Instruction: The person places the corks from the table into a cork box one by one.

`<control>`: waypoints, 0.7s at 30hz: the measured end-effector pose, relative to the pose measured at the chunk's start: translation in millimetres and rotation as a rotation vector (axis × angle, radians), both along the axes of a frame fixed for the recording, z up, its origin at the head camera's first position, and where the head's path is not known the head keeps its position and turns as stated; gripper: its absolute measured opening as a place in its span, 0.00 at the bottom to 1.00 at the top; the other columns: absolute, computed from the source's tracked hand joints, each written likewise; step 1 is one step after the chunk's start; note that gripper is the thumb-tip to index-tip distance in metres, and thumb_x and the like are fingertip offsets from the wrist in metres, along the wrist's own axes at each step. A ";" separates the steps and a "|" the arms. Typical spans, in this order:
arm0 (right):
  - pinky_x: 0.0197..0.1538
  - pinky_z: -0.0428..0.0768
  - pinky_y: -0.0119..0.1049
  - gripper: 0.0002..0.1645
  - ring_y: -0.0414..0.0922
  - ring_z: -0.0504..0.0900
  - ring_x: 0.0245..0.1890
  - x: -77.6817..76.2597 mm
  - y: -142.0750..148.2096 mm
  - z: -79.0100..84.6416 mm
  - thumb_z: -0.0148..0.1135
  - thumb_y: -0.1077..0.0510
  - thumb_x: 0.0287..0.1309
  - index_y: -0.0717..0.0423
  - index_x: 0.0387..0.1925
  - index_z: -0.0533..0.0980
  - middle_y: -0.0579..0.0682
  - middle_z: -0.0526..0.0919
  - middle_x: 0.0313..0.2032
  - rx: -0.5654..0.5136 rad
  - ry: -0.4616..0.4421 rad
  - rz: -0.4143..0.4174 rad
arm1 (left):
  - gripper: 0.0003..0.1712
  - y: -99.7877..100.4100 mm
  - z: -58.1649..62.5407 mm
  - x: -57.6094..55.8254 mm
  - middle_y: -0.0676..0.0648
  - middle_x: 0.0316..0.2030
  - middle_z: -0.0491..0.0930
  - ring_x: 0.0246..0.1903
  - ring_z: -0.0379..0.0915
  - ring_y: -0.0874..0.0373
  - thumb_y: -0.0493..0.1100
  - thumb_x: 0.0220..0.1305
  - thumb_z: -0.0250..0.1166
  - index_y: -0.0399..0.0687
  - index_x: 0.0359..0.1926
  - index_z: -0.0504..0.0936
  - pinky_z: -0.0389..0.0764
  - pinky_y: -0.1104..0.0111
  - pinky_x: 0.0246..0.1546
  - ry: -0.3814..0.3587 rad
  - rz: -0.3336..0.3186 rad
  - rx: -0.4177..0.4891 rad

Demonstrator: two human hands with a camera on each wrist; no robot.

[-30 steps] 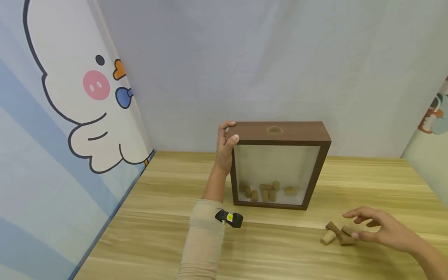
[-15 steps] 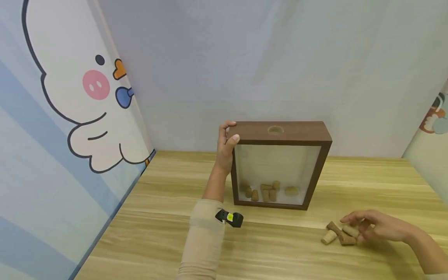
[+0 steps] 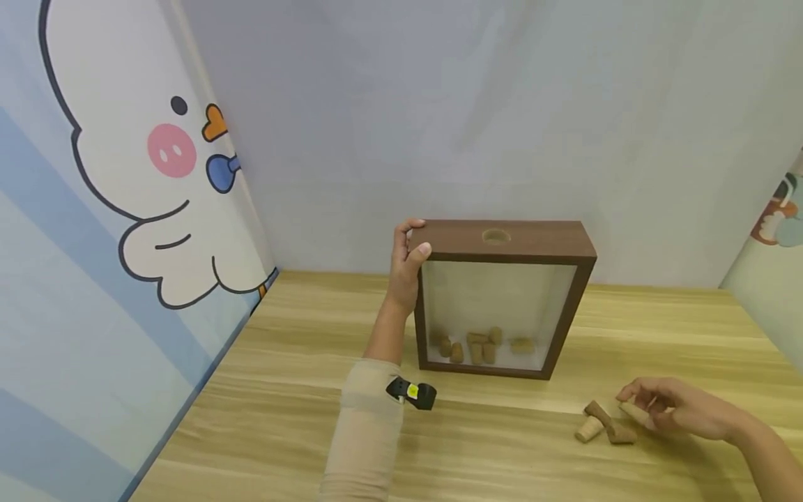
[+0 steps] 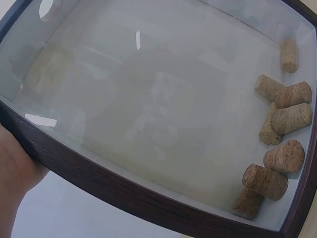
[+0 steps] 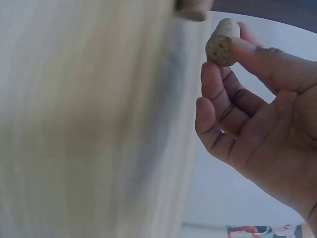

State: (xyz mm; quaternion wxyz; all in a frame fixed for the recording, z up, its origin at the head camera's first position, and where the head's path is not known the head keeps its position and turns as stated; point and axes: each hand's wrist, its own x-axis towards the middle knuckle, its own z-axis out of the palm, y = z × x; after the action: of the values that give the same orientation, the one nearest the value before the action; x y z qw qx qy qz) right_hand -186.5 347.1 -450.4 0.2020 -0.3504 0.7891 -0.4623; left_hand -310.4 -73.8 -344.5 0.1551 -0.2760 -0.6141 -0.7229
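Cork stopper [image 5: 221,49] sits pinched between the thumb and fingers of the right hand [image 3: 684,410], near three loose corks [image 3: 588,429] on the wooden table [image 3: 502,446]. The left hand [image 3: 403,275] grips the upper left corner of an upright brown-framed box [image 3: 539,238], with more corks [image 3: 488,353] inside along its bottom

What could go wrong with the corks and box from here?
The pinched cork might slip from the right hand. That hand might also knock the loose corks beside it, sending them rolling. The shadow box, gripped near one top corner by the left hand, might tip if bumped.
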 end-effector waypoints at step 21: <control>0.34 0.74 0.34 0.20 0.43 0.75 0.39 19.4 -85.1 66.1 0.56 0.73 0.56 0.63 0.51 0.66 0.52 0.73 0.41 -0.111 0.275 -0.211 | 0.37 0.1 -0.1 0.2 0.47 0.63 0.51 0.62 0.42 0.52 0.60 0.50 0.53 0.43 0.56 0.59 0.49 0.50 0.57 0.005 0.016 -0.006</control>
State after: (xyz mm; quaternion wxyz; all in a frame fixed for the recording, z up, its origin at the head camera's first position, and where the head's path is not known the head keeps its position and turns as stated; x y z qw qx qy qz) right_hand -167.1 262.0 -384.3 0.0229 -0.3363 0.8149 -0.4716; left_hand -310.2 -73.7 -344.6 0.1617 -0.2734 -0.6179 -0.7192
